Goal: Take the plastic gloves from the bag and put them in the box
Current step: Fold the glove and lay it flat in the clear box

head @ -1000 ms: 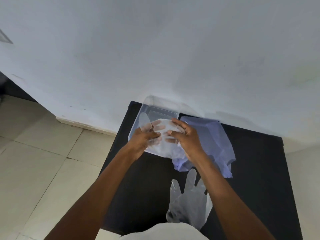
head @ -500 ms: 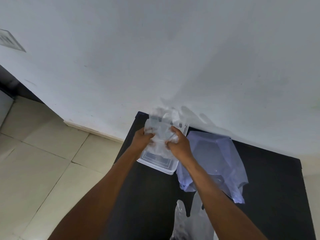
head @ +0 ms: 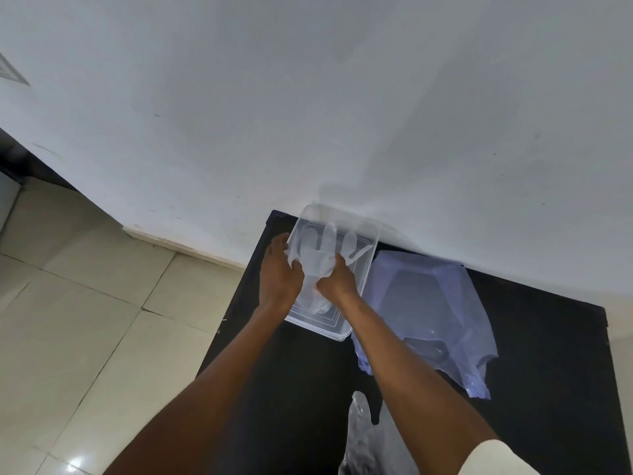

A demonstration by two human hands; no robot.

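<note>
A clear plastic box (head: 371, 248) stands at the far left corner of a black table (head: 534, 358), against the wall. Both hands hold a clear plastic glove (head: 320, 262) inside the box, its fingers spread toward the far end. My left hand (head: 279, 274) grips its left side at the box's left wall. My right hand (head: 337, 281) pinches it in the middle. A bluish plastic bag (head: 428, 306) lies flat just right of the box. Another clear glove (head: 366, 440) lies near the table's front edge, partly behind my right forearm.
A white wall (head: 342, 114) rises directly behind the table. Beige floor tiles (head: 85, 320) lie to the left, below the table's left edge. The right half of the black table beyond the bag is bare.
Both hands have carried the glove from above the bag's edge to the box and lowered it inside. The camera view has tilted up and to the left.
</note>
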